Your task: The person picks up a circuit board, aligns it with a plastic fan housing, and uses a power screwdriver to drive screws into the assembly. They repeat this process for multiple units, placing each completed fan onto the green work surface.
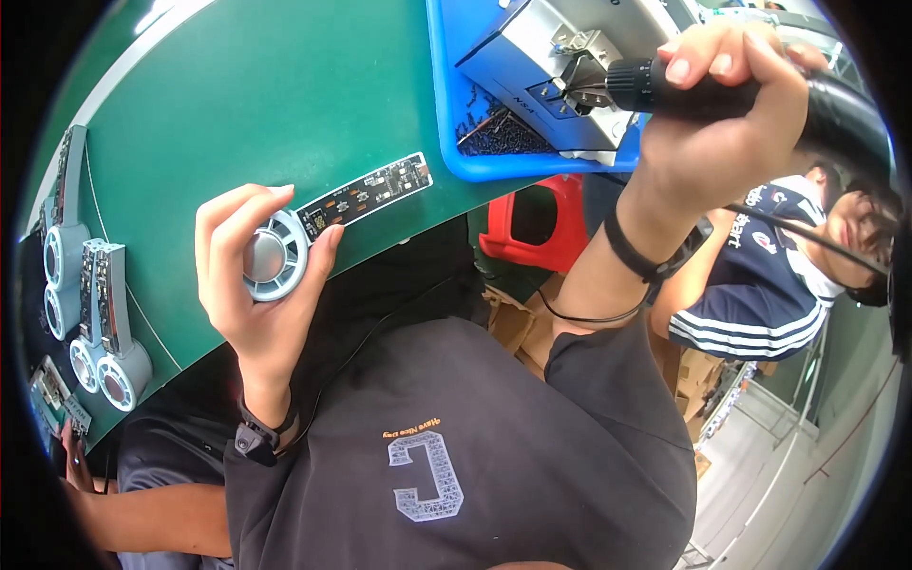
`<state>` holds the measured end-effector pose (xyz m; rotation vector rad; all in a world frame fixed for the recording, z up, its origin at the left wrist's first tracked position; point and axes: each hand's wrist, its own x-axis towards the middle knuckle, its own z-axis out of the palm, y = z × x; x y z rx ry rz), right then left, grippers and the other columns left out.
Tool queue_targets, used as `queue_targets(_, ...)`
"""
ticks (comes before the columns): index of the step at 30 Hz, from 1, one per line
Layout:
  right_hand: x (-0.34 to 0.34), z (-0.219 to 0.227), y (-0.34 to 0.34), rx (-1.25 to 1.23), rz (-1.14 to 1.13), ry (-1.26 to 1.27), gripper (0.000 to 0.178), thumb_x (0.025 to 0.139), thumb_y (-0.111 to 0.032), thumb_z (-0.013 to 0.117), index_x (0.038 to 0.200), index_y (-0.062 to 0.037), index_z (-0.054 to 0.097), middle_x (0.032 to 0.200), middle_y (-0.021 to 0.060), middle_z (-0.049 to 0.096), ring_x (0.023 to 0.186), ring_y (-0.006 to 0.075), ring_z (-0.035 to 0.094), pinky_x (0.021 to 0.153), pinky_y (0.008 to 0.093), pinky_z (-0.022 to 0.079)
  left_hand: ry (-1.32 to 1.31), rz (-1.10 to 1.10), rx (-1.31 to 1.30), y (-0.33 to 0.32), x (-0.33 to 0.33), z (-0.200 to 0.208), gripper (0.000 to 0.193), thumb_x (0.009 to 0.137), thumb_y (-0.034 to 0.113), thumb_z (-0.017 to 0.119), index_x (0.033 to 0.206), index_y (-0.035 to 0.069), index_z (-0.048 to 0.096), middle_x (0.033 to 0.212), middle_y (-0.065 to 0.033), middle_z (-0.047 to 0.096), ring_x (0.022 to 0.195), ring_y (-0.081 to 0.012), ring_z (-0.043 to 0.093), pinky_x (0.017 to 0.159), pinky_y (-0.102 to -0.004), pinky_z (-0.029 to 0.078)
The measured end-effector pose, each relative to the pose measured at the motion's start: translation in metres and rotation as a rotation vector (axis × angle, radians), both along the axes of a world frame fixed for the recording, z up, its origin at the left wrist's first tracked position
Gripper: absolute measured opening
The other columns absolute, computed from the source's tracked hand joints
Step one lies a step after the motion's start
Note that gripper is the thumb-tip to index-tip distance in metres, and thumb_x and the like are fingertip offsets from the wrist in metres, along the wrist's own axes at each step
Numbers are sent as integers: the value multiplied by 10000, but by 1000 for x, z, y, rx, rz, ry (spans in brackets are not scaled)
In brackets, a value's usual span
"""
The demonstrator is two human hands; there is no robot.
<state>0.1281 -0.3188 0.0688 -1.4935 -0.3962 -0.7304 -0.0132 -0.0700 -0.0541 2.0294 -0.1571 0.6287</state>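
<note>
My left hand (237, 261) is closed around the round end of a pale blue handheld fan (292, 277), just above the front edge of the green table. A long narrow circuit board (380, 193) lies exposed in the fan's handle, which points to the upper right. My right hand (727, 119) grips a black electric screwdriver (635, 87), held nearly level. Its tip reaches the dark opening on the face of a silver screw feeder (518, 62); whether a screw sits on the bit is too small to tell.
The feeder stands in a blue tray (494, 169) with loose black screws (508, 135). Several similar fans (123, 366) lie on the table (285, 85) at left. Another person's arm (161, 518) is at lower left. A red stool (537, 245) and a seated person (774, 275) are at right.
</note>
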Motion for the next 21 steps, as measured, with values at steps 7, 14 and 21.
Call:
queue_targets(7,-21,-10,9,99,410,118,213,927,-181,574,1106,-68,552,690,30,474,507,162,467,567,353,441,22,39,-8,5,-2,-2,549,728,-31,955,1221,10,717,1128,-134,663,959,-231,679,786,-338,574)
queue_targets(14,-75,-12,49,226,449,-176,255,955,-223,546,1132,-39,548,728,26,486,501,138,436,550,334,400,-73,-83,22,17,5,-10,632,706,4,985,1270,20,701,1153,-124,671,967,-216,676,787,-318,558)
queue_targets(21,-81,-26,77,78,628,-29,274,957,-192,533,1189,-48,548,764,39,507,514,154,455,568,368,419,-115,-95,-88,11,8,-17,621,669,-12,977,1242,34,740,1111,-117,690,925,-229,689,754,-332,565)
